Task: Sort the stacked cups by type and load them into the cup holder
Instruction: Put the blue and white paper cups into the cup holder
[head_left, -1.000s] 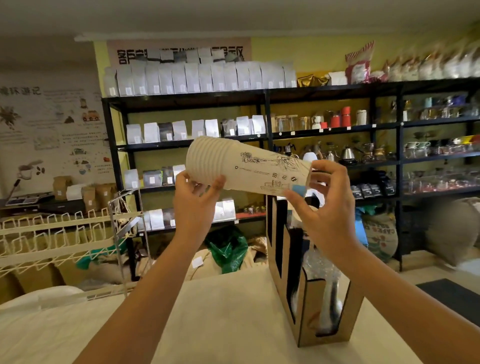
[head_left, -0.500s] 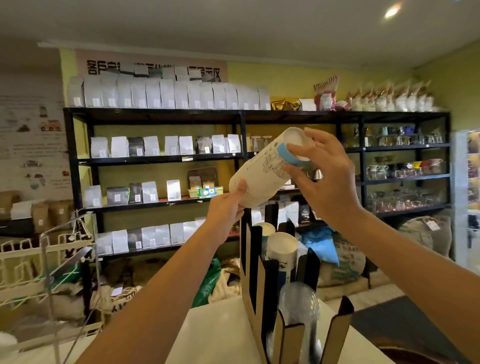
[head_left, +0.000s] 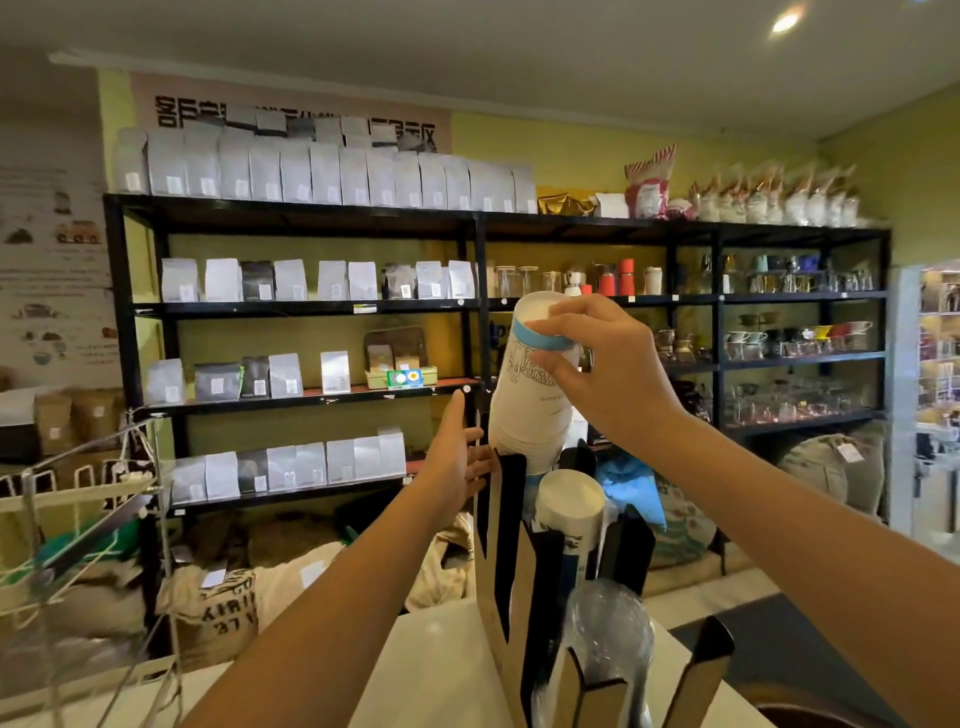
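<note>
My right hand (head_left: 602, 374) grips the top of a stack of white paper cups (head_left: 527, 400) with a blue band and line print. The stack stands nearly upright, its lower end entering the far slot of the cardboard cup holder (head_left: 498, 582). My left hand (head_left: 457, 462) rests with spread fingers against the holder's far left wall and holds nothing. A second white paper cup stack (head_left: 569, 512) sits in the middle slot. A stack of clear plastic cups (head_left: 608, 629) fills the near slot.
The holder stands on a white counter (head_left: 431, 675). A wire rack (head_left: 78, 525) is at the left. Black shelves (head_left: 467, 306) with coffee bags, jars and cups line the back wall. Burlap sacks (head_left: 218, 608) lie on the floor behind the counter.
The cup stack has swung from tilted to nearly upright and dropped into the far slot. My left hand let go of it and moved to the holder's wall.
</note>
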